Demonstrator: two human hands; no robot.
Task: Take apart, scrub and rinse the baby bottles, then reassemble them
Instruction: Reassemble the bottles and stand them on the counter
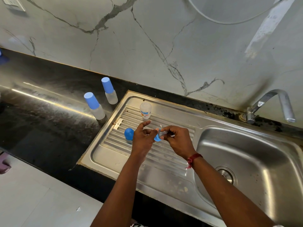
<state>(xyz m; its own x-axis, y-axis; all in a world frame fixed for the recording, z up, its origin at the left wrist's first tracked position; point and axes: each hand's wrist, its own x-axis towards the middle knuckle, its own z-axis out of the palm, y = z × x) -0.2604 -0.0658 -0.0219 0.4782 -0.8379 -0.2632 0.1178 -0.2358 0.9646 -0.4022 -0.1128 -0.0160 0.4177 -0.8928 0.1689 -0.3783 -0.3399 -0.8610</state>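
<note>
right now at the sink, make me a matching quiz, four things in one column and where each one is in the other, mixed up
Things
1. nearer capped bottle
2. bare bottle
3. loose blue cap
4. blue ring with teat

Places
a. pinched between the left hand and the right hand
b. standing on the black counter
c. sitting on the drainer, just left of the left hand
d. standing at the back of the drainer, towards the wall

Pairs: 1-b, 2-d, 3-c, 4-a
</note>
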